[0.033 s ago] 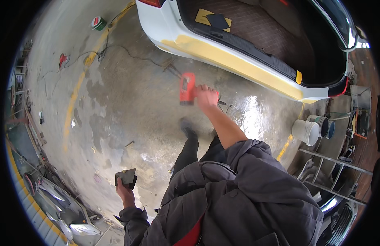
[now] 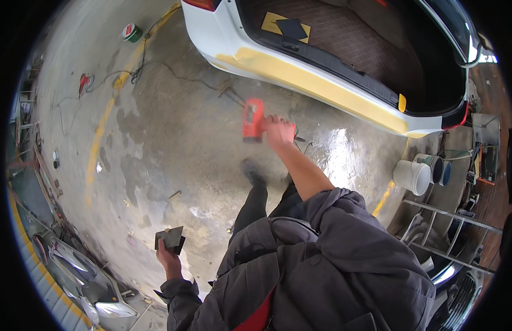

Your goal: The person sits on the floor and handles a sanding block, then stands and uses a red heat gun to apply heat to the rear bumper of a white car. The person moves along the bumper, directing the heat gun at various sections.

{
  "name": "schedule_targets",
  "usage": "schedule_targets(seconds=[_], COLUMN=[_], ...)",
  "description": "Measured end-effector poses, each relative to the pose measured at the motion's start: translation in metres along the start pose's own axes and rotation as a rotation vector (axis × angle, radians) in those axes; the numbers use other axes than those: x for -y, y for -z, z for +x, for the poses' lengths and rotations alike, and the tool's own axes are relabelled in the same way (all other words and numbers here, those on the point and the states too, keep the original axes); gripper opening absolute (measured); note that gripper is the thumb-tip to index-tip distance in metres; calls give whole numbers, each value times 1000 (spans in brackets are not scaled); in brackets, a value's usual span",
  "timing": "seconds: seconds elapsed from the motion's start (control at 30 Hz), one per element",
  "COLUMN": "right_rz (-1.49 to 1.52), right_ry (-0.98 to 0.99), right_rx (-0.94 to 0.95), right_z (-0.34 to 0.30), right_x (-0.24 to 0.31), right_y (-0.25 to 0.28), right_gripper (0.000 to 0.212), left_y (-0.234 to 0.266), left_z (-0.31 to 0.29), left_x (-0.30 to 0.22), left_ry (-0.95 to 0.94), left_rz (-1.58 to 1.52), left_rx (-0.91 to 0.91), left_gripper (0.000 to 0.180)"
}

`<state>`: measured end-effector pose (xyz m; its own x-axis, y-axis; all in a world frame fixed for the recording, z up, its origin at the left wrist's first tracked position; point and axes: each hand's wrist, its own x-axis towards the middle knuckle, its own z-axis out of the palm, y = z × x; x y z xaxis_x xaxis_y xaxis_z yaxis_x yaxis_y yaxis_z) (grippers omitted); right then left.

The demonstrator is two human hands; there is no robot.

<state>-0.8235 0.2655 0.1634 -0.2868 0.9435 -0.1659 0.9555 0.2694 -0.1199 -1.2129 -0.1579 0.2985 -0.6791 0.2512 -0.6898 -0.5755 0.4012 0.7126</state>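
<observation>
My right hand point(image 2: 279, 132) reaches out ahead and is closed round the handle of a red gun-shaped power tool point(image 2: 252, 118), slightly blurred. Its dark end points down over the concrete floor, apart from the car. Low on the left, my left hand point(image 2: 168, 256) pinches dark flat plates point(image 2: 168, 238) that look like putty spreaders, with a yellowish dab on top. Beyond the tool stands a white car point(image 2: 211, 33), its rear bumper point(image 2: 322, 102) coated with a yellow filler-like layer. Inside the open boot lie a yellow sheet point(image 2: 271, 23) and a dark square sheet point(image 2: 292, 28).
A cable point(image 2: 176, 74) runs across the floor near a small red tool point(image 2: 85, 84) and a green-and-white tub point(image 2: 133, 32). At right stand several buckets point(image 2: 413, 177) and a metal ladder-like frame point(image 2: 452, 214). A scooter-like vehicle point(image 2: 85, 276) is at lower left.
</observation>
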Motion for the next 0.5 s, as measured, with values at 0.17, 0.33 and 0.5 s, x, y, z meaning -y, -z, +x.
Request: schedule_targets(seconds=[0.17,0.33,0.5], right_rz=[0,-35,-14], right_ry=[-23,-64,-105], right_rx=[27,11,1], right_z=[-25,-46,-65], right_x=[-29,-59,-92], right_y=[8,13,5], right_gripper=[30,28,33], left_y=[-12,-19,-34], left_z=[-2,2,-1], left_x=[-2,0,3], left_ry=[-37,-82,-82], left_rz=[32,94,100], left_rx=[90,119,137], left_gripper=[37,36,33])
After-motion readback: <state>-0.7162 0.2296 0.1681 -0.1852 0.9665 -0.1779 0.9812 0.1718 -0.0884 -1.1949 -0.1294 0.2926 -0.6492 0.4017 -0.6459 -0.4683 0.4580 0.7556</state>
